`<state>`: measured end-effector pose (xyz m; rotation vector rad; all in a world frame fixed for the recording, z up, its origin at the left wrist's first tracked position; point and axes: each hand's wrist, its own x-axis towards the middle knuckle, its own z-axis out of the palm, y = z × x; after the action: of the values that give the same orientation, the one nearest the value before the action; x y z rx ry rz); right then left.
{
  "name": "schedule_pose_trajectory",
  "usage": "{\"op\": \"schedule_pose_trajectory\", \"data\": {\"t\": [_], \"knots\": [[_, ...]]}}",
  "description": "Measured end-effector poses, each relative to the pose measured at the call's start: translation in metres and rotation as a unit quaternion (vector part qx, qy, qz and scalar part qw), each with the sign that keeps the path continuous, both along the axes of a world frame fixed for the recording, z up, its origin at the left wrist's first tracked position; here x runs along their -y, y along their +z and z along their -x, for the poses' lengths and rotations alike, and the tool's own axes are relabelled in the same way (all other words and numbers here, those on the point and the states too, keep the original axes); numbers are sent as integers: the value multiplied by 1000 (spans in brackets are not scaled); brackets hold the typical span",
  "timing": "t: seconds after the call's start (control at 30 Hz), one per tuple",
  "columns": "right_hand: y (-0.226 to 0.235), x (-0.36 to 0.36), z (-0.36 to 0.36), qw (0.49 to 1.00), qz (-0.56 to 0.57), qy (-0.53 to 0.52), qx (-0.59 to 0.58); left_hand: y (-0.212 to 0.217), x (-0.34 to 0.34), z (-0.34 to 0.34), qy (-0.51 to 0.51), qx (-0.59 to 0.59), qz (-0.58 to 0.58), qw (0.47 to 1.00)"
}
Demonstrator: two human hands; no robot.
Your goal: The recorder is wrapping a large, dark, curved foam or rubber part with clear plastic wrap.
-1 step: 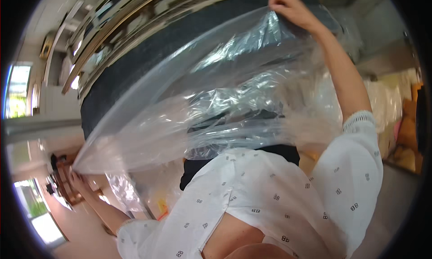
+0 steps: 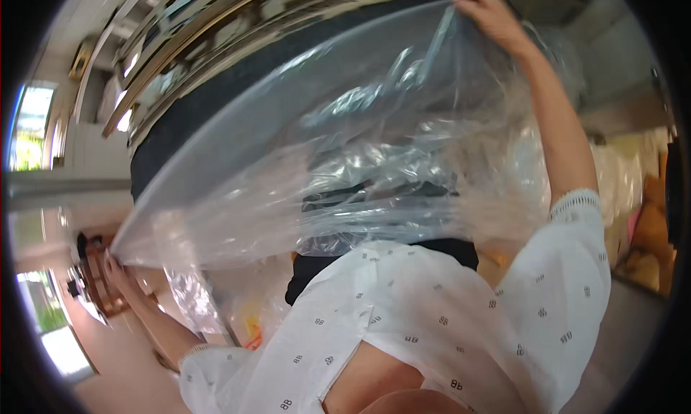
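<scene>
A large sheet of clear plastic film (image 2: pixel 288 162) stretches across my front, with creases and bright glints in its middle. My left hand (image 2: pixel 116 270) is closed on its corner at the far left, low down. Up at the far right, my right hand (image 2: pixel 492 18) grips the opposite upper corner with bent fingers. Between the two hands the film's far edge runs in a long taut curve. It passes over a dark table surface (image 2: pixel 162 151), which shows beyond and through it. Near my waist the lower part of the film hangs loose.
Long wooden boards and rails (image 2: pixel 194 47) lie beyond the dark surface. More crumpled clear plastic (image 2: pixel 193 299) hangs at the lower left, and another pile (image 2: pixel 612 176) lies at the right. A brown wooden stool-like piece (image 2: pixel 104 284) stands past my left hand.
My right hand has moved slightly right, drawing its corner of the film along. The left hand has shifted a little up and left. The film looks tauter, its glints changed.
</scene>
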<state>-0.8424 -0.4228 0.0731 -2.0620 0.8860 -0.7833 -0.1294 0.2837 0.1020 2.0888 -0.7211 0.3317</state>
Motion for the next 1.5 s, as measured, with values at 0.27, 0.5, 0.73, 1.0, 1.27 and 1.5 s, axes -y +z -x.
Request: {"op": "schedule_pose_trajectory", "data": {"t": [0.27,0.5,0.73,1.0,1.27,1.5], "knots": [[-16,132,36,916,211,-319,-118,-79,278,17,143,149,-21,978],[-83,158,82,948,183,-261,9,-110,362,8,70,46,85,993],[-80,181,70,951,147,-273,-18,-105,392,-3,66,-33,54,996],[-68,178,50,908,223,-339,-107,-104,397,-11,129,2,78,989],[-66,176,59,858,351,-335,-166,-133,393,-40,216,244,-224,918],[-63,163,43,874,278,-391,-76,-110,357,-22,230,-13,99,968]]}}
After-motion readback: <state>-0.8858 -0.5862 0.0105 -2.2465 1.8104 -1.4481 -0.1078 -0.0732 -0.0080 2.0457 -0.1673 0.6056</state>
